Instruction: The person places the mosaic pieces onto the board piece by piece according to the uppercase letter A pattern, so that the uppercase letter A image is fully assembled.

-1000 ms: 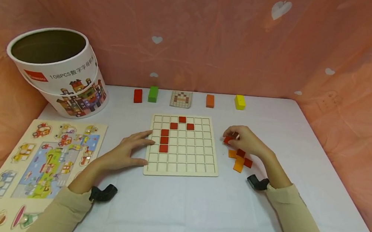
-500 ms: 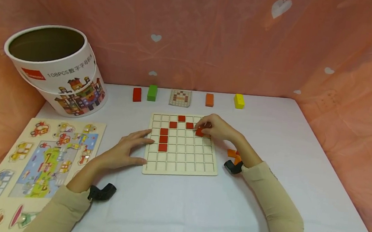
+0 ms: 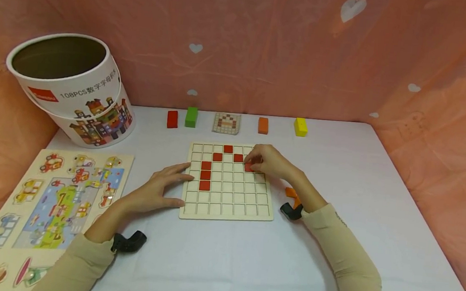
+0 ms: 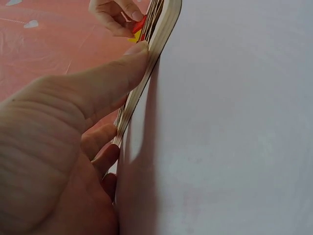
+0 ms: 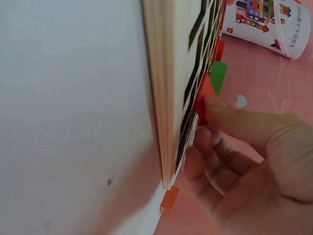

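Note:
A pale wooden grid board point(image 3: 227, 206) lies on the table, with several red square tiles point(image 3: 205, 175) set in cells of its upper left and top. My right hand point(image 3: 271, 162) is over the board's upper right. Thumb and fingers pinch another red tile point(image 5: 206, 95), which stands tilted at the grid in the right wrist view. In the head view that tile sits just below and right of the upper-right red one. Along the board's left edge my left hand point(image 3: 155, 188) rests with spread fingers, its thumb point(image 4: 132, 63) touching the rim.
Orange tiles point(image 3: 290, 192) lie right of the board, partly behind the right wrist. Behind it stand red point(image 3: 172, 119), green point(image 3: 191, 117), orange point(image 3: 263, 125) and yellow point(image 3: 300, 127) blocks and a small pattern card point(image 3: 226, 123). At left are a white bucket point(image 3: 69, 97) and a picture puzzle point(image 3: 28, 219).
My right hand has carried a red tile left from the loose pile onto the board's upper right and lowered it slightly toward a cell. The left hand has stayed at the board's edge.

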`<state>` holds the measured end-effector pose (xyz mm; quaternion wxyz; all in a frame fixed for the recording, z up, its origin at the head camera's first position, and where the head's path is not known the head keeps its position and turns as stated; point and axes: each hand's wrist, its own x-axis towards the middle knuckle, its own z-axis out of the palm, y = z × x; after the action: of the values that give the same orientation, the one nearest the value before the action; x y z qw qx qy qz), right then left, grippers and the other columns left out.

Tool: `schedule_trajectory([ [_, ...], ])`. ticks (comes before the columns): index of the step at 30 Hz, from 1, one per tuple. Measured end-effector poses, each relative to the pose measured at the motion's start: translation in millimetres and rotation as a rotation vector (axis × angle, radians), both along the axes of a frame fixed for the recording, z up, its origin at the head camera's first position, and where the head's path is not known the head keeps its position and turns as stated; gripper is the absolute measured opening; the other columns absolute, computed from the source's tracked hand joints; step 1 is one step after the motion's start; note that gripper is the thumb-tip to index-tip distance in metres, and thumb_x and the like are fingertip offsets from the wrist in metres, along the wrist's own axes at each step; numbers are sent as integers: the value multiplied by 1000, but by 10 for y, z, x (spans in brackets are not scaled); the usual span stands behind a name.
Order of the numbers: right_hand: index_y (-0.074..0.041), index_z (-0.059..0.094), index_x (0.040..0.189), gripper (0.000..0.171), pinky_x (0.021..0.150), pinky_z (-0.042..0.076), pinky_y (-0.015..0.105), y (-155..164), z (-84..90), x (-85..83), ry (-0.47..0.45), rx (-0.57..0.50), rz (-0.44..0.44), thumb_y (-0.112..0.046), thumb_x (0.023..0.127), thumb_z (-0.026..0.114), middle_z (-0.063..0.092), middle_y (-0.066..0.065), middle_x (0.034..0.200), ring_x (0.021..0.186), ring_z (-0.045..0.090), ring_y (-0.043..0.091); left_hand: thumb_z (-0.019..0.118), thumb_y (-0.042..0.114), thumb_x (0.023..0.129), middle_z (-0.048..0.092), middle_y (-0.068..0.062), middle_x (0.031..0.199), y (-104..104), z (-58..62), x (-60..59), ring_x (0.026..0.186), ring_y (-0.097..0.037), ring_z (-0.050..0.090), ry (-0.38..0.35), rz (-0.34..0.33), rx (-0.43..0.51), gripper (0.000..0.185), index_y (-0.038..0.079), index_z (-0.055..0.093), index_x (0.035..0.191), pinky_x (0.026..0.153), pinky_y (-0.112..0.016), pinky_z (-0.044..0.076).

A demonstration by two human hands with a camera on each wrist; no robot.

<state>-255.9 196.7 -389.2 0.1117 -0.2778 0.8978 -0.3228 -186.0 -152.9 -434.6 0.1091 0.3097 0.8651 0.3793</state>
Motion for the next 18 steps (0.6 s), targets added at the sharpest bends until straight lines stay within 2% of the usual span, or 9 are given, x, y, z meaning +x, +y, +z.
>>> schedule_trajectory([
  [4, 4, 72, 109, 22, 81, 50, 35, 83, 34, 78, 22, -3, -55, 6, 87, 69, 70, 12, 98, 88, 59, 25, 79, 28, 86, 25, -17, 162, 8, -8, 4, 148, -42, 16, -1, -5, 3, 60, 9, 56, 139, 112, -66, 10],
  [8, 5, 72, 110, 21, 82, 51, 38, 266, 43, 173, 31, -51, -91, 4, 89, 69, 71, 13, 102, 93, 61, 27, 78, 28, 87, 24, -16, 162, 7, -5, -2, 148, -42, 16, 1, -9, -2, 60, 9, 56, 139, 113, -65, 10],
  [12, 4, 70, 115, 23, 91, 50, 46, 424, 42, 272, 34, -84, -99, 0, 93, 65, 70, 16, 114, 109, 61, 32, 78, 28, 87, 24, -16, 162, -7, 10, -11, 148, -41, 16, 2, -3, -6, 60, 9, 56, 139, 113, -65, 10],
  [15, 4, 64, 127, 33, 105, 40, 55, 432, 55, 363, 39, -45, -60, -8, 96, 65, 62, 19, 132, 128, 51, 37, 79, 27, 87, 25, -17, 162, -11, 18, -5, 148, -42, 16, -2, -4, 3, 60, 9, 56, 139, 112, -66, 10],
  [18, 0, 52, 143, 54, 112, 22, 64, 338, 58, 470, 75, 101, 0, -25, 97, 65, 44, 18, 152, 144, 30, 42, 79, 27, 86, 25, -17, 162, -7, 14, 6, 148, -42, 16, -3, -4, 11, 60, 9, 56, 138, 112, -66, 10],
])
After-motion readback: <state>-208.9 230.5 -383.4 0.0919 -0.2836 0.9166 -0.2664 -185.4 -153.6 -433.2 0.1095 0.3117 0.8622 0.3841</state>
